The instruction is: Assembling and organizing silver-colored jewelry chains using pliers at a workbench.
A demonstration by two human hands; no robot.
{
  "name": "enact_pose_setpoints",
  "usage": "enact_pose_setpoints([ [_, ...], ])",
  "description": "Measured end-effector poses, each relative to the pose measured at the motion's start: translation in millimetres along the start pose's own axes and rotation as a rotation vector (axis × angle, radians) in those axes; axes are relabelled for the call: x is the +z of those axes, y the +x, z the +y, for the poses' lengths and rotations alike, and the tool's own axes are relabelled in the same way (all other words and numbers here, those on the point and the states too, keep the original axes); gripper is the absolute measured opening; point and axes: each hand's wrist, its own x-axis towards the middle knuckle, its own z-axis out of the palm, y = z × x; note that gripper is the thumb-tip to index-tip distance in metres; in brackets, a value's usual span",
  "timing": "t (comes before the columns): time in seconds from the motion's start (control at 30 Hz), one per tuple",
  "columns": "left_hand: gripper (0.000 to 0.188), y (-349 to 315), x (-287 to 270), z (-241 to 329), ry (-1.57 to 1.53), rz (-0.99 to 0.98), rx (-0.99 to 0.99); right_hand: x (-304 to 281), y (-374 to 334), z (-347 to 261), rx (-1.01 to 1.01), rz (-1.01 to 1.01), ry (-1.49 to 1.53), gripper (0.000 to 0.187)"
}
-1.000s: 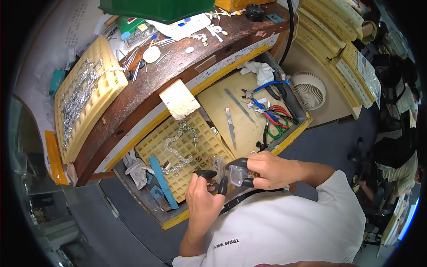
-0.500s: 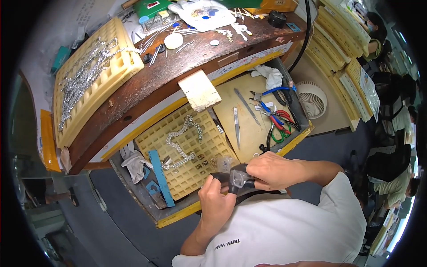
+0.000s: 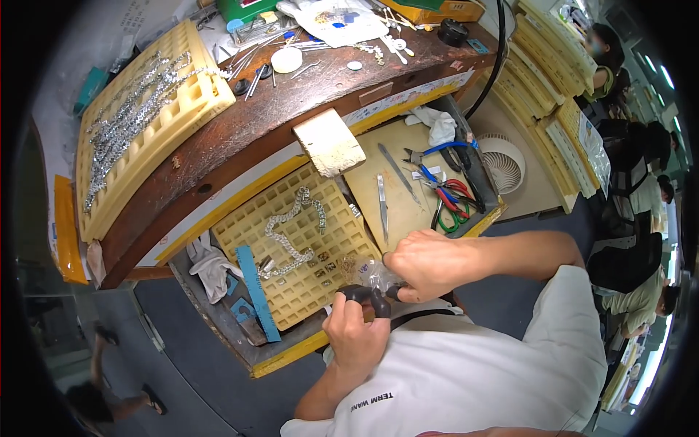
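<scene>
Black coverings, apparently finger cots, are on the fingertips of both hands. My left hand (image 3: 354, 331) is closed in a pinch at the drawer's front edge. Close to it on the right, my right hand (image 3: 433, 266) is also closed, palm down. Crinkled clear plastic, seemingly a small bag (image 3: 380, 277), shows between the two sets of fingertips; its contents cannot be made out. Just beyond it lies a yellow gridded tray (image 3: 251, 211) in the drawer. On that tray rest a silver chunky chain (image 3: 280, 237) and several small metal pieces (image 3: 325, 268).
Tweezers (image 3: 382, 207), a thin file (image 3: 399, 171) and several coloured-handled pliers (image 3: 453, 200) lie in the drawer's right half. A blue strip (image 3: 257, 291) and white gloves (image 3: 209, 269) are at left. Above, a wooden block (image 3: 329, 142) juts from the bench. Another tray (image 3: 218, 95) holds chains.
My right hand has shifted slightly left and farther from my body, with the clear plastic. The view has moved a little. A person's legs now show at lower left.
</scene>
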Motion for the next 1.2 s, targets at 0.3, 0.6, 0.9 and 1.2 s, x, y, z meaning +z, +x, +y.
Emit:
enact_pose_setpoints([
  [0.3, 0.014, -2.3, 7.6, -2.1, 0.011, 0.033, 0.073, -17.2, 16.4, -1.4, 0.079, -0.235, 0.074, 0.031],
  [0.6, 0.015, -1.5, 9.2, -3.4, 0.005, 0.065, 0.131, -33.5, 21.3, -20.3, 0.097, -0.281, -0.089, 0.029],
  [0.9, 0.015, -1.2, 6.0, -3.9, -0.022, 0.083, 0.096, -44.3, -0.3, -9.7, 0.298, -0.214, 0.503, 0.033],
  [1.2, 0.014, -1.3, 0.7, -6.9, -0.026, 0.101, 0.033, -28.6, -22.1, -1.9, 0.229, -0.045, 0.584, 0.023],
])
